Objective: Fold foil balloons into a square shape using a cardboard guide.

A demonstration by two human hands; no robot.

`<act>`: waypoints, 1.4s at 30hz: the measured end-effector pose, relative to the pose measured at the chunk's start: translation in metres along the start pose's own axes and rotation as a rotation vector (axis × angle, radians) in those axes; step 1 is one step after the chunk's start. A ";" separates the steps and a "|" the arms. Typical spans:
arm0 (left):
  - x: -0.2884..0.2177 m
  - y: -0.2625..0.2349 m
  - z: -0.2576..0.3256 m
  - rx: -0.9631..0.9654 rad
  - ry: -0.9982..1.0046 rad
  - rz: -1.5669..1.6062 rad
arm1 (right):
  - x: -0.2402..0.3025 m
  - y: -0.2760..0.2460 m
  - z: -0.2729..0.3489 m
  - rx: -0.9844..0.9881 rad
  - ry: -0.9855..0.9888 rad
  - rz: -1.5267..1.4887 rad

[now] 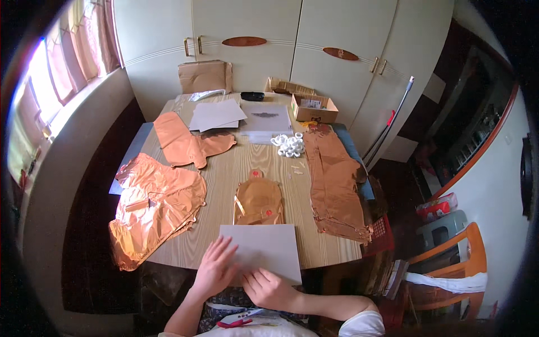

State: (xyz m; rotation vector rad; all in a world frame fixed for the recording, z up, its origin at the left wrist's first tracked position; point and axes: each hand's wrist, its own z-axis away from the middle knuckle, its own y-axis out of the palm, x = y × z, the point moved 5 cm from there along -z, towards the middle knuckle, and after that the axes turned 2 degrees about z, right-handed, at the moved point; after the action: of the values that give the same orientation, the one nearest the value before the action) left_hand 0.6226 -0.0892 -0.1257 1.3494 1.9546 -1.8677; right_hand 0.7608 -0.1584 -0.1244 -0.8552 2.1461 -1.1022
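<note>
A plain white sheet of paper or card [266, 241] lies across the near edge of the table. My left hand [216, 265] rests on its left part, fingers stretched and apart. At the sheet's near edge, my right hand [269, 287] has its fingers bent together on the sheet; its thumb is mostly hidden. Just beyond the sheet lies a folded copper-coloured foil piece [258, 197] with red spots, its near end covered by the sheet. Red-handled scissors [236, 323] lie on my lap.
Copper foil pieces lie at left [160, 194], far left [177, 137] and right [337, 180]. Beyond are white rings [289, 145], white sheets [219, 114], a stack of printed packs [275, 119] and a cardboard box [315, 114]. A wooden chair [477, 247] stands right.
</note>
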 end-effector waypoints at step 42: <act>0.005 0.059 -0.052 0.198 0.146 -0.389 | -0.205 0.087 0.004 0.071 0.628 -0.339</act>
State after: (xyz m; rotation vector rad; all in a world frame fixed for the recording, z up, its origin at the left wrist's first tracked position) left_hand 0.6824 -0.0521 -0.1605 1.2539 2.2947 -2.2423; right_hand 0.8692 0.0330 -0.1597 -0.9530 2.4844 -1.7999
